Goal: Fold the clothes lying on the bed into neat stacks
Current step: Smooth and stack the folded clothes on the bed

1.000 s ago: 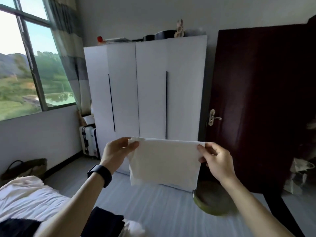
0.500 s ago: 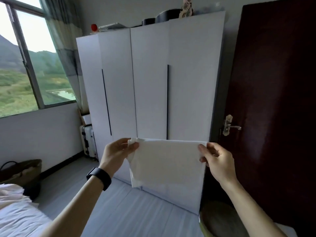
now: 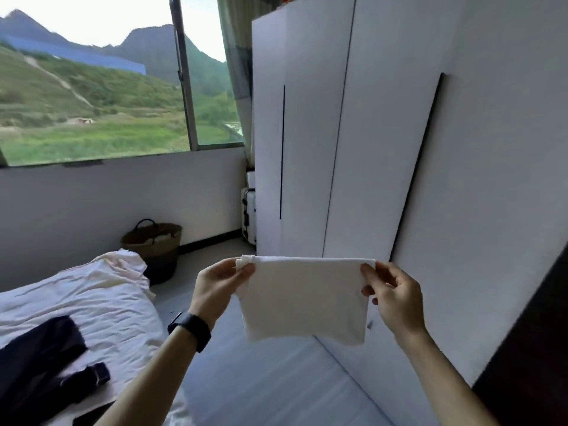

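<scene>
A folded white cloth (image 3: 304, 299) hangs in the air in front of me, stretched flat between both hands. My left hand (image 3: 218, 287) pinches its top left corner and my right hand (image 3: 393, 293) pinches its top right corner. A black watch sits on my left wrist. Down at the lower left is the bed (image 3: 101, 305) with a white sheet. A dark navy garment (image 3: 40, 355) lies crumpled on it, and a pale cream garment (image 3: 120, 269) lies bunched at its far end.
A white wardrobe (image 3: 368, 133) stands close behind the cloth. A woven basket (image 3: 153, 241) sits on the floor under the window, with a white suitcase (image 3: 249, 216) beside the wardrobe. A dark door (image 3: 538, 348) shows at the right edge. Grey floor (image 3: 261, 379) lies between bed and wardrobe.
My view has swung left, from the door and wardrobe toward the window and bed. Both hands keep the same hold on the cloth, still stretched flat.
</scene>
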A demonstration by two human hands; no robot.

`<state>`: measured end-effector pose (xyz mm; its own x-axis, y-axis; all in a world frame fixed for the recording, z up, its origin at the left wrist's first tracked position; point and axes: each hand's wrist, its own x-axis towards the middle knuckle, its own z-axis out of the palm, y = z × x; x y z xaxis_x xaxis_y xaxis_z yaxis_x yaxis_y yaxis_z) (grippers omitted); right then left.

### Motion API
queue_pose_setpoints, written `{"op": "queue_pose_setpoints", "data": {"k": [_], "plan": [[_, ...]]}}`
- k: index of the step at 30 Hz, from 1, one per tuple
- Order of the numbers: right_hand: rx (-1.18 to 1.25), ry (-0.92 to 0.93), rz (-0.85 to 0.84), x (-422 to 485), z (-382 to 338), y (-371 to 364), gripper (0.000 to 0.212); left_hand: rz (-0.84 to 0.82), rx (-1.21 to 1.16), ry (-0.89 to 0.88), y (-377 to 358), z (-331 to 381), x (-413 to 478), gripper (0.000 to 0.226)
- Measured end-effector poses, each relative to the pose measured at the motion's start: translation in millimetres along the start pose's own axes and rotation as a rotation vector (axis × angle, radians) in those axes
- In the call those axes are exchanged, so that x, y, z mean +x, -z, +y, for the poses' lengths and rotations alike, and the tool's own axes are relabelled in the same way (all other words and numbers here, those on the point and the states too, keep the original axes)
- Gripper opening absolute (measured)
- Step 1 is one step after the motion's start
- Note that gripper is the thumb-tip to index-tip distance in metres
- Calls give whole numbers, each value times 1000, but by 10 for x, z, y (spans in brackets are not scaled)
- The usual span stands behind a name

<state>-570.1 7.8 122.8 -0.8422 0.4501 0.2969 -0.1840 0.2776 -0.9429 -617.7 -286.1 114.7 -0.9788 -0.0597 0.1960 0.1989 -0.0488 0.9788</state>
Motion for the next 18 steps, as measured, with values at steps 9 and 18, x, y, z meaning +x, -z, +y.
{"op": "queue_pose_setpoints", "data": {"k": [9, 18], "plan": [[46, -36, -253, 1140, 553, -1098, 2, 254, -49, 58, 268, -713, 923, 26], [58, -188, -654, 1735, 1550, -2483, 5, 698, -130, 287, 575, -1717, 961, 35]]}}
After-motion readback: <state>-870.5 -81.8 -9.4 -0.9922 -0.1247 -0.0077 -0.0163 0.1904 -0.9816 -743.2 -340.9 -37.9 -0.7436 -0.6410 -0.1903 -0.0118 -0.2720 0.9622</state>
